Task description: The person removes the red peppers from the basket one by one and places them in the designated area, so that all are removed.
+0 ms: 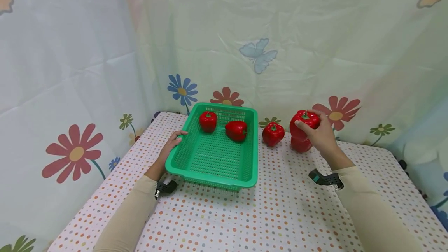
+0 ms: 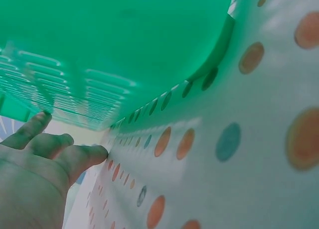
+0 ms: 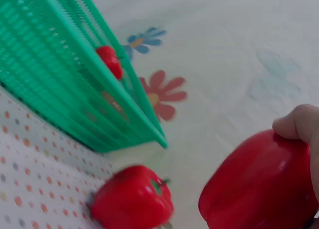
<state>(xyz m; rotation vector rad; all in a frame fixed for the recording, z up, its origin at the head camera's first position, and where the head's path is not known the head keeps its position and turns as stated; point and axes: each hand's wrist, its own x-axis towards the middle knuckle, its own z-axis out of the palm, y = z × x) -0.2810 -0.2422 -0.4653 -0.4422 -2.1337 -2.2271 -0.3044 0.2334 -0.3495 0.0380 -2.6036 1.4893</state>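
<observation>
My right hand (image 1: 323,137) grips a glossy red bell pepper (image 1: 305,121), thumb on its near side. In the right wrist view the held bell pepper (image 3: 261,184) fills the lower right. Another red shape (image 1: 300,144), apparently a second pepper, shows just beneath it; whether they touch I cannot tell. Left of these, a red bell pepper (image 1: 273,134) rests on the table. My left hand (image 1: 169,149) is at the left side of a green plastic basket (image 1: 180,172), its fingers extended and touching it. Inside the basket lie two red bell peppers, one (image 1: 208,122) at the back left, one (image 1: 236,130) on its side.
A dotted cloth covers the table (image 1: 210,221). Behind and to the left hangs a pale curtain (image 1: 217,30) printed with flowers and butterflies, close to the table's back edge. Each wrist wears a dark strap with a small camera (image 1: 316,177).
</observation>
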